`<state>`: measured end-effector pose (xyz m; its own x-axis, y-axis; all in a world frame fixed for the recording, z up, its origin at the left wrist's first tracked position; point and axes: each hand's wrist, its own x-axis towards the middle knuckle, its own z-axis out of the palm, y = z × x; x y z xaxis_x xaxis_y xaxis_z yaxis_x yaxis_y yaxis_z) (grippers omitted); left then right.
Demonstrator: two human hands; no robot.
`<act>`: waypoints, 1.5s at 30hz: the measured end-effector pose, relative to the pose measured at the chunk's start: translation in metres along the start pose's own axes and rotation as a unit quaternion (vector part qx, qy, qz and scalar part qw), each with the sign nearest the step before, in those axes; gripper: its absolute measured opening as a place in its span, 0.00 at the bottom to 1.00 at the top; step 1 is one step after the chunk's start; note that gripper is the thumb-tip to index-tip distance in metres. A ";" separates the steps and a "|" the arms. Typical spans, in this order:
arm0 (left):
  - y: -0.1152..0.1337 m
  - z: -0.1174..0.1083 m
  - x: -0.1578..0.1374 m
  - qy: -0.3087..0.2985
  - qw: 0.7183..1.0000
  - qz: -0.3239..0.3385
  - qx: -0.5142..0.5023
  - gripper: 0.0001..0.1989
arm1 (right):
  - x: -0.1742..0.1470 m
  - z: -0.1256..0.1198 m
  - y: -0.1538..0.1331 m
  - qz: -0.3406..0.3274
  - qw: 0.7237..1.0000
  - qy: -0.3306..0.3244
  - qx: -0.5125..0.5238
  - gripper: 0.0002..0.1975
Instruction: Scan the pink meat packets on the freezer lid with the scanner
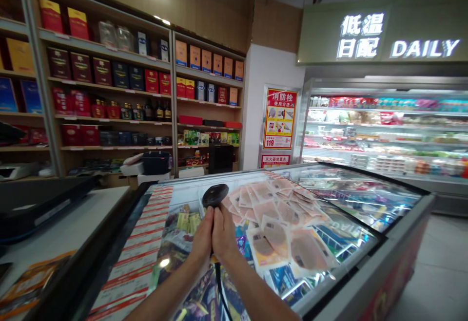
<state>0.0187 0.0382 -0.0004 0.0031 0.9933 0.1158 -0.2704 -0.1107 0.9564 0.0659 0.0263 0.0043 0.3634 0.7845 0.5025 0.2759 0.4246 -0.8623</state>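
Both of my hands are wrapped around the handle of a black barcode scanner, held over the glass lid of a chest freezer. My left hand closes on it from the left, and my right hand presses in from the right. The handle is mostly hidden between my palms. From its lower end a black cable hangs down between my forearms. To the right of my hands, many flat, clear-windowed packets lie spread and overlapping on the glass.
Red-and-white price labels run along the left side of the freezer. A counter with a dark device and an orange packet stands left. Behind are shelves of boxes; a lit refrigerated display stands back right.
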 end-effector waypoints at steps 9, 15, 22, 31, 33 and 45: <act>0.025 -0.072 -0.006 -0.097 0.988 -0.108 -0.050 0.20 | 0.025 -0.149 0.051 0.127 0.903 0.031 -0.410 0.29; 0.025 -0.095 -0.003 -0.075 0.986 -0.142 -0.052 0.21 | 0.009 -0.175 0.081 0.151 0.812 -0.057 -0.561 0.37; 0.030 -0.089 -0.019 -0.133 0.983 -0.129 -0.005 0.17 | 0.021 -0.175 0.096 0.110 0.875 0.040 -0.469 0.36; 0.014 -0.084 -0.023 -0.137 0.975 -0.176 -0.014 0.14 | 0.049 -0.129 0.085 0.111 0.984 0.120 -0.066 0.21; 0.010 -0.083 -0.025 -0.138 0.973 -0.185 -0.013 0.16 | 0.052 -0.110 0.088 0.108 0.988 0.099 -0.040 0.20; 0.012 -0.079 -0.020 -0.093 0.982 -0.166 -0.002 0.19 | 0.058 -0.129 0.096 0.103 0.973 0.157 -0.138 0.20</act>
<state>-0.0604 0.0195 -0.0123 0.2670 0.9511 -0.1551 -0.2283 0.2188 0.9487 0.2280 0.0548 -0.0415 0.6780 0.6452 0.3522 0.3804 0.1020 -0.9192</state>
